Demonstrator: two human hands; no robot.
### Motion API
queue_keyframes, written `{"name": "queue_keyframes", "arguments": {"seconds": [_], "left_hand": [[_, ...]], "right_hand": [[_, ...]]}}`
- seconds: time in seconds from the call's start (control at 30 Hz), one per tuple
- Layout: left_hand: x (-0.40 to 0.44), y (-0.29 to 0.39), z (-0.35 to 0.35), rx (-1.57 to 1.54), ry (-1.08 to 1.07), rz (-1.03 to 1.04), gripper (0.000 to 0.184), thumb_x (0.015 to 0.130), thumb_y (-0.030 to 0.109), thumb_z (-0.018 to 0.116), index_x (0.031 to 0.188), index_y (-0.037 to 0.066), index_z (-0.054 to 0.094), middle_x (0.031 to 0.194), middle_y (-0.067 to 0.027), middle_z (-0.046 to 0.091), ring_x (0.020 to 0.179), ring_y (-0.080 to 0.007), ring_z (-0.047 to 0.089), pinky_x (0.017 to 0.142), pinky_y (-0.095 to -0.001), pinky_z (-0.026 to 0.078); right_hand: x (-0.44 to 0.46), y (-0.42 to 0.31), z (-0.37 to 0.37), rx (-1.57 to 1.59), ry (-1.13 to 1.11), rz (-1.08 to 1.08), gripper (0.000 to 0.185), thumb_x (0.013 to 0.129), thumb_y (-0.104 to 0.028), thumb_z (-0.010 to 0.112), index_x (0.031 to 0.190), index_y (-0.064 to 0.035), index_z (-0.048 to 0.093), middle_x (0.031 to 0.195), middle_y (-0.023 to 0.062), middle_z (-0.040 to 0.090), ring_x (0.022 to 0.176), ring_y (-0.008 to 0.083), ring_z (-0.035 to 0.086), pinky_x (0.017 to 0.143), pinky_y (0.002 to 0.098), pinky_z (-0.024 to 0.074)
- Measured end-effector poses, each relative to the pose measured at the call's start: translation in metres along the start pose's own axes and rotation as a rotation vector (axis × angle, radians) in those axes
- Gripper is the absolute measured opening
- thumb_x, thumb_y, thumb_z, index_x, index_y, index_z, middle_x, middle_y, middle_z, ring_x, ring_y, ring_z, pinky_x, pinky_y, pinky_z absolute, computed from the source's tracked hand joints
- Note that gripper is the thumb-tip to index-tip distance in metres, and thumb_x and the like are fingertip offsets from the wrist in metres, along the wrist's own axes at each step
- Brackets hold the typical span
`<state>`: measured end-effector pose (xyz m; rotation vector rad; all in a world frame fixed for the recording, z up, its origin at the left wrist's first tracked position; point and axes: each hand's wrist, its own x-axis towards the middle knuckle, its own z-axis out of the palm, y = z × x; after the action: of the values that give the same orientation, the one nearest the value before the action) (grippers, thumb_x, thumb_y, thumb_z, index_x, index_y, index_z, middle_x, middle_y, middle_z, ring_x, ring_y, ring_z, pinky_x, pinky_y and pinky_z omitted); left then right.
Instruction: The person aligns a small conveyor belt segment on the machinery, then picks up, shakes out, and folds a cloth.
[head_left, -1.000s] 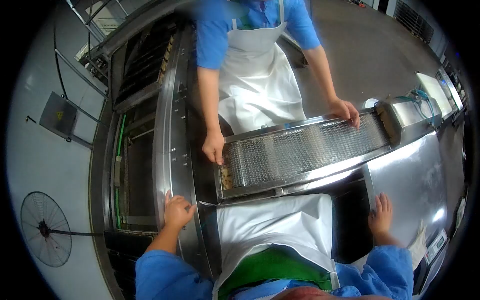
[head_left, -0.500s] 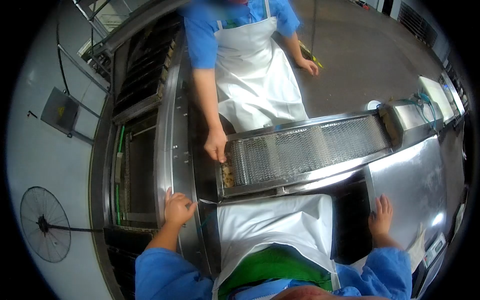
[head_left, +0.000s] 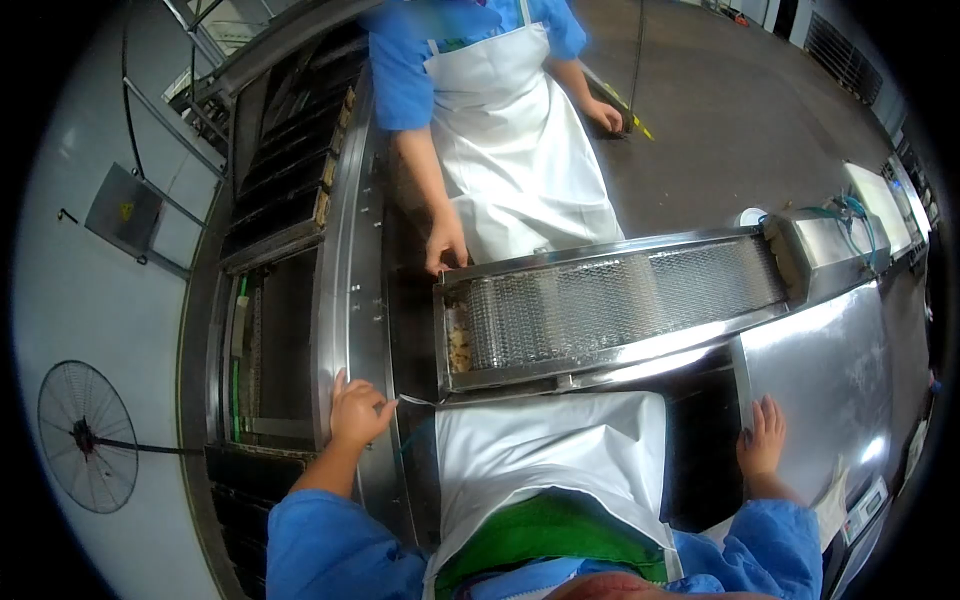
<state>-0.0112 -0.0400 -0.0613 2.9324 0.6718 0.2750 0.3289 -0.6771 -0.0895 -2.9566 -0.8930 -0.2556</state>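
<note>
My left hand point(head_left: 360, 412) rests on a long steel rail point(head_left: 345, 300), thumb apart from the fingers, holding nothing. My right hand point(head_left: 764, 438) lies at the near-left edge of a smooth steel table point(head_left: 825, 365), fingers stretched out and empty. Between my hands, a white apron point(head_left: 550, 440) covers my lap. Just beyond it stands a narrow steel-framed conveyor with a wire mesh belt point(head_left: 620, 295). Small pale brown pieces point(head_left: 458, 345) lie at the belt's left end. A co-worker's hand point(head_left: 447, 243) is at the frame's far left corner.
The co-worker in a white apron point(head_left: 520, 150) stands across the conveyor. Left of the rail is a machine with dark slatted plates point(head_left: 285, 200). A fan point(head_left: 88, 437) stands by the wall. A metal box point(head_left: 825, 245) sits at the belt's right end, and a small device with a display point(head_left: 865, 508) is at lower right.
The co-worker's hand has drawn back from the belt's left end to the far corner. The dark plates on the left have shifted toward me. My hands have stayed in place.
</note>
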Motion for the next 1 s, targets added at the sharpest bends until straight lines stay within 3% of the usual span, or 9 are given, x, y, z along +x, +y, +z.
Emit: {"name": "queue_keyframes", "arguments": {"seconds": [0.33,1.0], "left_hand": [[0.002,0.003,-0.005,-0.038,-0.06,-0.046,0.022,0.073,0.028,0.078,0.066,0.009,0.072,0.08,-0.0081,0.07,0.096,-0.0237,0.064,0.118,-0.0516,0.024],[-0.001,0.002,-0.001,-0.012,0.019,-0.004,0.02,0.074,0.028,0.079,0.068,0.01,0.074,0.082,-0.0097,0.071,0.096,-0.024,0.065,0.116,-0.0522,0.028]], "right_hand": [[0.0,0.001,-0.001,0.016,-0.011,0.006,0.069,0.071,-0.004,0.067,0.137,-0.0091,0.048,0.148,0.0174,0.042,0.138,0.0396,0.036,0.113,0.0538,0.0294],[0.0,0.003,0.003,0.047,-0.001,0.013,0.071,0.069,-0.003,0.064,0.137,-0.0085,0.048,0.148,0.0178,0.043,0.137,0.0401,0.038,0.113,0.0535,0.03]]}}
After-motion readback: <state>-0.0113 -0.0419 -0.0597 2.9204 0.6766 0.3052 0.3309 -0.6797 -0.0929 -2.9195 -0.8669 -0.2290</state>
